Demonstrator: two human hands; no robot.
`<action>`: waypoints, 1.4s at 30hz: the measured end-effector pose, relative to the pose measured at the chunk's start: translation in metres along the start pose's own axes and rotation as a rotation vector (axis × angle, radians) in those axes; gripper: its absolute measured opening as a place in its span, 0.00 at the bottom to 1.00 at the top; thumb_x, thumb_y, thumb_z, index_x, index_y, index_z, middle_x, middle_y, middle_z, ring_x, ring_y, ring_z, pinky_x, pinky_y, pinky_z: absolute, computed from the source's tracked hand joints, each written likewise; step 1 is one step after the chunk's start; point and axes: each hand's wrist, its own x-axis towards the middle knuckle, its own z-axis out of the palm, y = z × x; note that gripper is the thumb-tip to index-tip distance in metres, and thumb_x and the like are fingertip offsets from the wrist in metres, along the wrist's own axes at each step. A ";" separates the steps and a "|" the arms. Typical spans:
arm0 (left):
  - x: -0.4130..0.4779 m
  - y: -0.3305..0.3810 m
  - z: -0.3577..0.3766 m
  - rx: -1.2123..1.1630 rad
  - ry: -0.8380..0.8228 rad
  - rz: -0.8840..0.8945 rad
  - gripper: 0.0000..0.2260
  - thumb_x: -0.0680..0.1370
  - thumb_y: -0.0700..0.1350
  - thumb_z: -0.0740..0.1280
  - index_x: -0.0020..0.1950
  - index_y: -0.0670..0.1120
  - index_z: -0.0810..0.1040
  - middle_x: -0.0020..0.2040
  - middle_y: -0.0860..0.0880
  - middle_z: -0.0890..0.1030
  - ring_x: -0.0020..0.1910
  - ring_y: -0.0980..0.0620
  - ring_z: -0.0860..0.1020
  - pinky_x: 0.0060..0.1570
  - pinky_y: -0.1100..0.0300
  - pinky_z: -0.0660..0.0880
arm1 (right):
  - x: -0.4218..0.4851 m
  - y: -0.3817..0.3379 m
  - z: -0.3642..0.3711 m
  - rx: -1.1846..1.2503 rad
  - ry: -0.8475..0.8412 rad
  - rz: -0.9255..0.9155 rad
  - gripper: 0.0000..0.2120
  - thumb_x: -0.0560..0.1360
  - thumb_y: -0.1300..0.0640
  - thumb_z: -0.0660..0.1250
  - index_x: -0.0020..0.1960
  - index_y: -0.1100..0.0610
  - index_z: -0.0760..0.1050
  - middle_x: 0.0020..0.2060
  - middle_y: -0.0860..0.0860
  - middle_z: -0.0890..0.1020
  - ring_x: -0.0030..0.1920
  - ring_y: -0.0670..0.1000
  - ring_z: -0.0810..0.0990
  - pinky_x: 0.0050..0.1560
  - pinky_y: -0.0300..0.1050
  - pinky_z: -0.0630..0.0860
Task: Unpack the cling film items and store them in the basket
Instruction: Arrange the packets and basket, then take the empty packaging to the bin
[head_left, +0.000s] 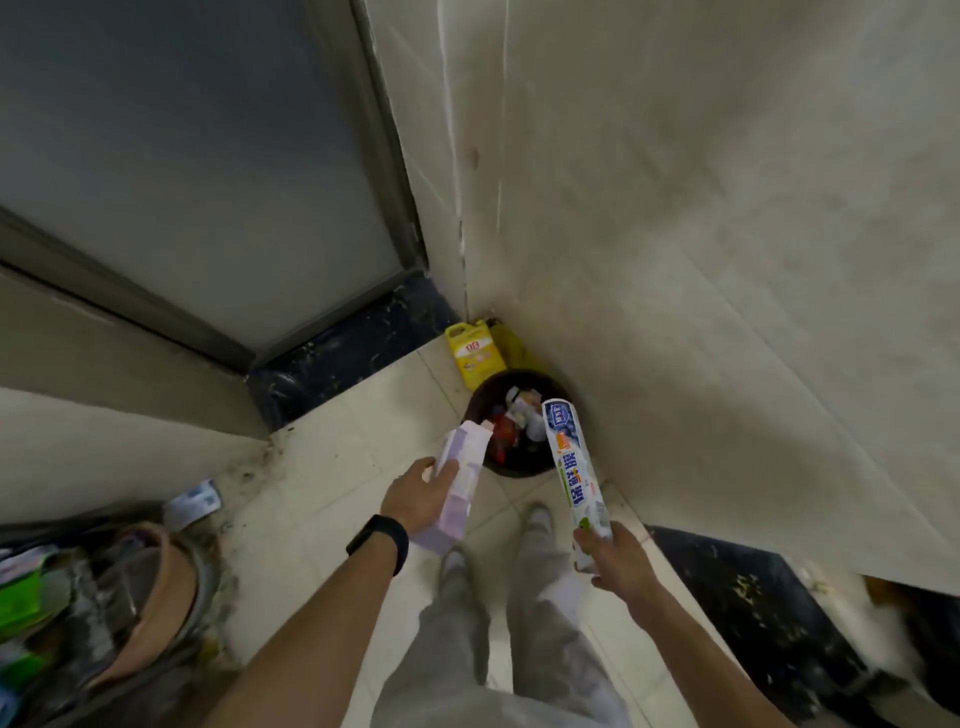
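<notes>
We see a pale tiled wall meeting a grey metal-framed door at a corner, glossy floor tiles below. In the corner sits a round dark bin full of trash, a yellow plastic jug just behind it. Our left hand, black band on the wrist, grips a lilac cardboard box, its open end over the bin rim. Our right hand is closed round a cling film roll, a slim printed cylinder pointing toward the bin.
</notes>
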 end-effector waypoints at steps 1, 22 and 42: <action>0.009 0.002 0.005 -0.074 -0.011 -0.031 0.29 0.76 0.68 0.60 0.72 0.53 0.70 0.68 0.45 0.76 0.63 0.41 0.75 0.61 0.51 0.72 | 0.014 0.000 -0.001 -0.025 -0.004 0.024 0.14 0.77 0.50 0.70 0.58 0.57 0.74 0.48 0.57 0.84 0.45 0.59 0.86 0.38 0.47 0.78; 0.259 -0.019 0.148 -0.178 -0.187 -0.279 0.29 0.75 0.61 0.70 0.72 0.53 0.65 0.62 0.42 0.76 0.57 0.38 0.78 0.43 0.44 0.83 | 0.282 0.035 0.027 -0.479 -0.016 0.084 0.23 0.78 0.47 0.68 0.67 0.58 0.68 0.58 0.59 0.82 0.51 0.61 0.84 0.53 0.56 0.81; 0.353 -0.038 0.193 0.016 -0.072 -0.083 0.37 0.79 0.57 0.65 0.81 0.50 0.48 0.72 0.38 0.65 0.69 0.36 0.69 0.65 0.47 0.69 | 0.355 0.049 0.120 -0.583 0.004 -0.088 0.39 0.79 0.50 0.67 0.80 0.54 0.47 0.71 0.61 0.67 0.64 0.63 0.76 0.58 0.56 0.79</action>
